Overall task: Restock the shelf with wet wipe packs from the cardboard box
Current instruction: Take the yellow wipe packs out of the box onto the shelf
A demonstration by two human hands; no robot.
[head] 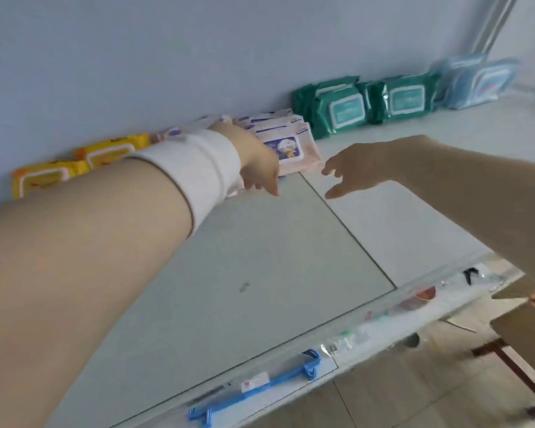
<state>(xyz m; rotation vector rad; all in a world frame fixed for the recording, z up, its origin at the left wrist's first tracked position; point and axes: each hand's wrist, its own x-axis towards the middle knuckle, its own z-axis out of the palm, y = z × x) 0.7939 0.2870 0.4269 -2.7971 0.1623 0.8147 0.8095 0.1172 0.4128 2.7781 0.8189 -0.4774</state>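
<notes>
Both hands are over the shelf [260, 257], and we hold nothing in the right. The right hand [362, 168] is spread, fingers apart and slightly bent, hovering clear of the board. The left hand [257, 162], with a white wristband [198, 162] behind it, shows us its back with fingers pointing down at the shelf. A pale pink edge shows under its wrist, but we can't tell whether the fingers pinch a pack or just hang over it. The pink wet wipe packs [288, 146] lie flat in a stack against the wall [136, 57]. They sit just beyond the left knuckles, in the gap between the two hands, with the front corner near the right fingertips. The yellow wipe packs [105, 152] are behind the left forearm, along the same wall. The green wipe packs [343, 109] stand upright past the right hand, with the blue wipe packs [476, 81] further on the same side. The cardboard box [525, 332] is below the right forearm, off the shelf's front edge, contents not visible. A blue plastic hanger [260, 390] lies on the front rail, well back from both hands.
</notes>
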